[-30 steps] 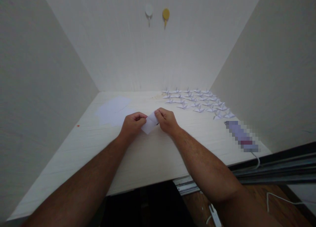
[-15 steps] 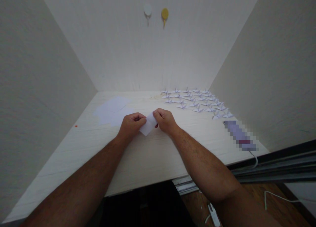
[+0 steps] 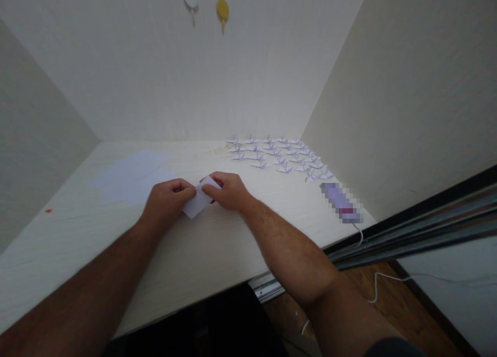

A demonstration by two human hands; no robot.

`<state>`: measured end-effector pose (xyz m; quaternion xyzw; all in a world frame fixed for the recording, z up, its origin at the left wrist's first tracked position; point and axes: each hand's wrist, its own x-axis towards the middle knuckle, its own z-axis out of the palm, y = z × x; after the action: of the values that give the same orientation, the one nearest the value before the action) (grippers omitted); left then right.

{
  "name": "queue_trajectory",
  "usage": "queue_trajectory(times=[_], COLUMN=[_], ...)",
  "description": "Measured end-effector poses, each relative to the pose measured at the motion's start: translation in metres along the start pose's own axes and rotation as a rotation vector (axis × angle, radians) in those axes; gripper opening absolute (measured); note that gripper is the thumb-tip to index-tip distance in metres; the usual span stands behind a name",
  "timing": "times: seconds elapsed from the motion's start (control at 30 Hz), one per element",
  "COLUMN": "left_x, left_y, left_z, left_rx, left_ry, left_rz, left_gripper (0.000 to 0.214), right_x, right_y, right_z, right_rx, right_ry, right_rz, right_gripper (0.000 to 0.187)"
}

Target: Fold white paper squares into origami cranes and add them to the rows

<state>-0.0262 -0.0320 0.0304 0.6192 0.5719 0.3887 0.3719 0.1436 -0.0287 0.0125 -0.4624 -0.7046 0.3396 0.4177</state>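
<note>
A small folded piece of white paper [image 3: 196, 202] is held just above the pale wooden table [image 3: 217, 243]. My left hand [image 3: 165, 200] pinches its left edge with closed fingers. My right hand [image 3: 228, 191] pinches its upper right side, fingers curled. The two hands nearly touch over the paper. Several sheets of pale paper [image 3: 130, 176] lie flat on the table to the left of my hands.
Several small folded paper cranes [image 3: 277, 155] stand in rows at the back right of the table. A blurred-out object [image 3: 341, 203] with a white cable [image 3: 373, 289] lies near the right edge. Two wall hooks, one yellow [image 3: 222, 10], hang on the back wall.
The view has swung to the right, so hands and table sit further left in the picture. Both hands keep their pinch on the folded paper, with little change in their pose.
</note>
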Motion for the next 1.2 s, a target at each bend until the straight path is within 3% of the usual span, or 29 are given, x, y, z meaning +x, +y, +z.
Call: queue_trajectory(times=[0.33, 0.6, 1.2], left_x=[0.004, 0.007, 0.007], left_y=[-0.008, -0.015, -0.012], left_z=[0.004, 0.007, 0.007], left_rx=[-0.185, -0.400, -0.504], left_ry=[0.030, -0.023, -0.022], left_rz=[-0.004, -0.115, -0.189], left_gripper=[0.010, 0.009, 0.008], right_x=[-0.002, -0.004, -0.005], right_y=[0.003, 0.004, 0.003], right_z=[0.002, 0.006, 0.005], right_rx=[0.067, 0.249, 0.272], right_ry=[-0.019, 0.025, 0.026], right_rz=[-0.010, 0.006, -0.025], right_gripper=[0.022, 0.021, 0.018])
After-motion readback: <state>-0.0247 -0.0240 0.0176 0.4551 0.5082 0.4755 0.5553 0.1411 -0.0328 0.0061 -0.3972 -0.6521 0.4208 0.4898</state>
